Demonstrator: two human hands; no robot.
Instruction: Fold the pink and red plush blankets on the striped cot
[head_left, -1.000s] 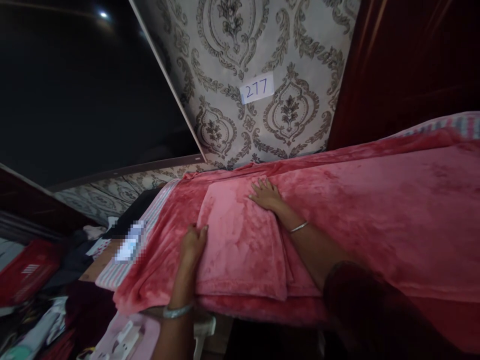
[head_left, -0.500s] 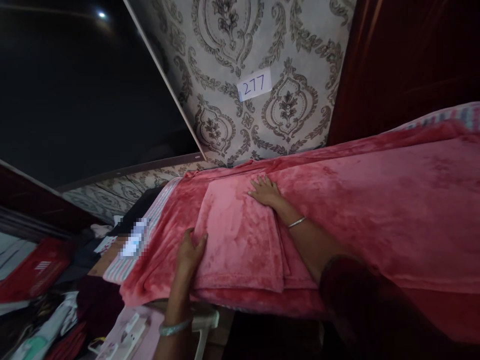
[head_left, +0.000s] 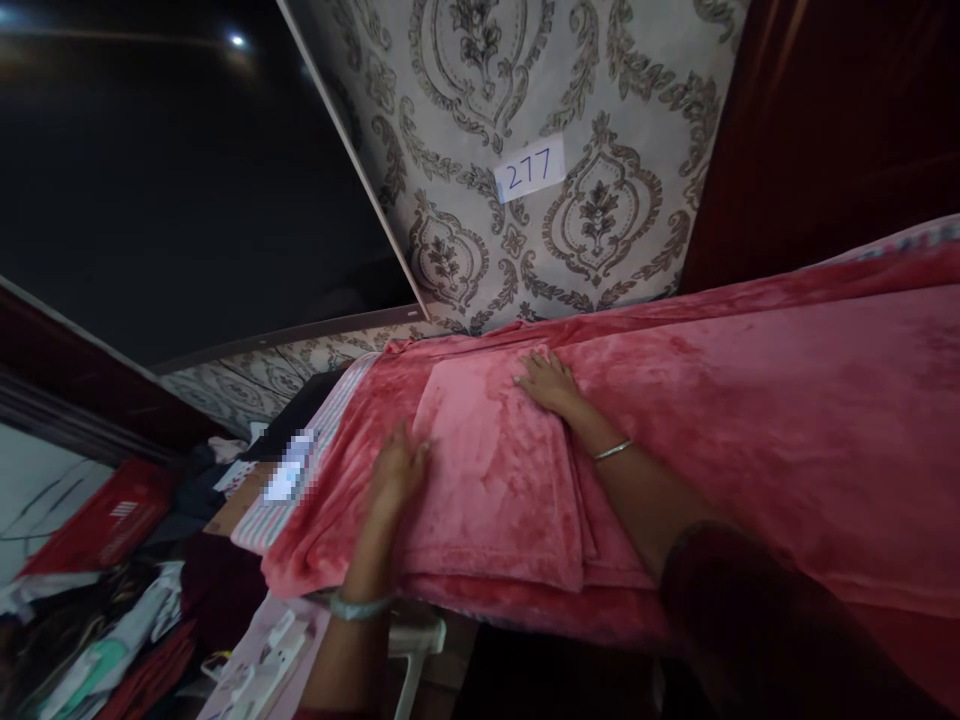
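A pink plush blanket [head_left: 491, 480] lies on a deeper-red plush cover [head_left: 349, 465], below the patterned wallpaper [head_left: 600, 215] and to the right of the large flat-screen television [head_left: 202, 190]. Its folded section is a four-sided panel with the long axis running from near to far, slightly wider at the near end. From under this panel, the long pink strip [head_left: 787, 440] runs to the right, its own long axis left to right.

The right hand [head_left: 549, 382] rests palm down with fingers spread on the panel's far right corner. The left hand [head_left: 399, 465] is at the panel's left edge, fingers extended and thumb apart; it is blurred, and I cannot tell whether it presses on the cloth.

The strip's right end is cut off by the view, and the right forearm hides part of its near edge. How many layers the panel has is hard to make out, though a second edge shows along its right side. At the far left, a pixelated item [head_left: 291, 472] on the striped sheet [head_left: 259, 528] cannot be identified. The space beneath the cover's near edge is mostly dark.
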